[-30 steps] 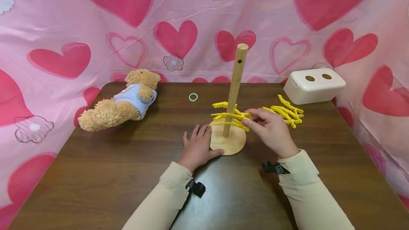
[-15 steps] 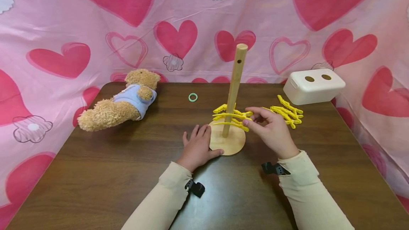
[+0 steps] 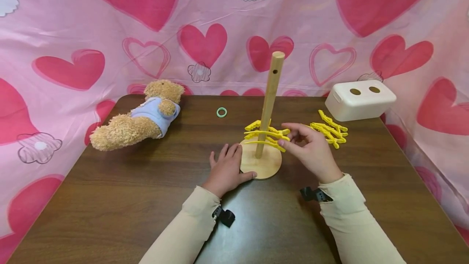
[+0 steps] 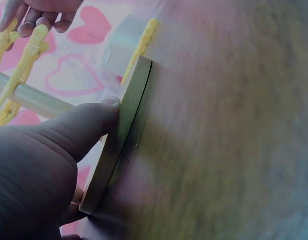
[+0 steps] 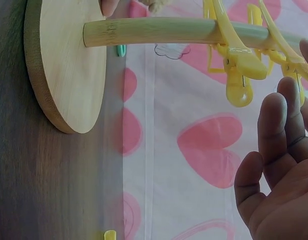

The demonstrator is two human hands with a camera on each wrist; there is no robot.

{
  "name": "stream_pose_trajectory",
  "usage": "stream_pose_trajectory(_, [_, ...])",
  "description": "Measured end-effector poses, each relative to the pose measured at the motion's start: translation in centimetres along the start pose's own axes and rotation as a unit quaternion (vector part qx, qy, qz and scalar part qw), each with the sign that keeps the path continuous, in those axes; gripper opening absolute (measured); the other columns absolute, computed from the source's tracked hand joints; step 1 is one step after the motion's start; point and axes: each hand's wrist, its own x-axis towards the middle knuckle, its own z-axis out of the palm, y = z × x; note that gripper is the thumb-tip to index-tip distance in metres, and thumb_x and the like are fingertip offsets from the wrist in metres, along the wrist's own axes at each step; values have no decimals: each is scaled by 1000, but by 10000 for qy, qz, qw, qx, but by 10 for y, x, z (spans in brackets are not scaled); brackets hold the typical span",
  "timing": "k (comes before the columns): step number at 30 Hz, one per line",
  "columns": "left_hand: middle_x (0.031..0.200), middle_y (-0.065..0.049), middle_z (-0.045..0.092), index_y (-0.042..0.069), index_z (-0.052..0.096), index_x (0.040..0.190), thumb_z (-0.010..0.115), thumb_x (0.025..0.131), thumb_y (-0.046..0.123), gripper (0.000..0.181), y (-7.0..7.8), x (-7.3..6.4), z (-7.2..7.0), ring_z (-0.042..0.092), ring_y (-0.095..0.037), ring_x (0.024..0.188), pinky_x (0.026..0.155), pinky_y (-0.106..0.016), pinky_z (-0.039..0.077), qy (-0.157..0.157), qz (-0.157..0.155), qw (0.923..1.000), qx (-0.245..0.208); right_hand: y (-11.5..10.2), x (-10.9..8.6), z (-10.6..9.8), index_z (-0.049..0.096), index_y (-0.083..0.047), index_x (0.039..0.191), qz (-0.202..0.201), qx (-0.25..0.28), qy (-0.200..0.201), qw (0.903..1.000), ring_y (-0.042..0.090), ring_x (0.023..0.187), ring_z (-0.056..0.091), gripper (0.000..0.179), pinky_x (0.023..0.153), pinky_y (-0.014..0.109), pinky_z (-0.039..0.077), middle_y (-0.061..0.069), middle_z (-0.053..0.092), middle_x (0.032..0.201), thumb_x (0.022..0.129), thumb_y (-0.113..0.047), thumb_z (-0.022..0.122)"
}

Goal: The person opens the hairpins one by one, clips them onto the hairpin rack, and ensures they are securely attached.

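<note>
Yellow clips (image 3: 269, 133) cross the upright post (image 3: 270, 97), handles (image 5: 239, 94) pointing right.

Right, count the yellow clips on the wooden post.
2: the lower clip, nearer the base, and the upper clip above it, beside the right hand. No third shows on the post.

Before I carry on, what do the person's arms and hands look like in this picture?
The left hand and right hand are bare, with no gloves. Both arms wear plain, pale cream long sleeves reaching the wrists, slightly wrinkled, with no visible markings. A small black strap-like piece shows at each cuff; its finer details are too small to tell.
</note>
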Motion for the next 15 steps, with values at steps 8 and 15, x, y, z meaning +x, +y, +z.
stream_pose_trajectory(8, [160, -6, 35, 13, 35, 157, 71, 82, 66, 99, 3, -1, 0, 21, -38, 150, 112, -72, 7, 43, 0, 10000, 31, 1, -1, -3, 69, -12, 126, 70, 18, -116, 9999, 21, 82, 56, 42, 68, 28, 48, 5, 61, 88, 87, -23, 81])
stream_pose_trajectory(15, [160, -6, 34, 13, 35, 157, 71, 82, 66, 99, 4, -1, -1, 20, -37, 150, 112, -72, 7, 5, -36, 10000, 29, 3, -1, -4, 69, -13, 125, 207, 77, -271, 9994, 22, 79, 55, 42, 65, 27, 47, 6, 61, 88, 86, -25, 82])
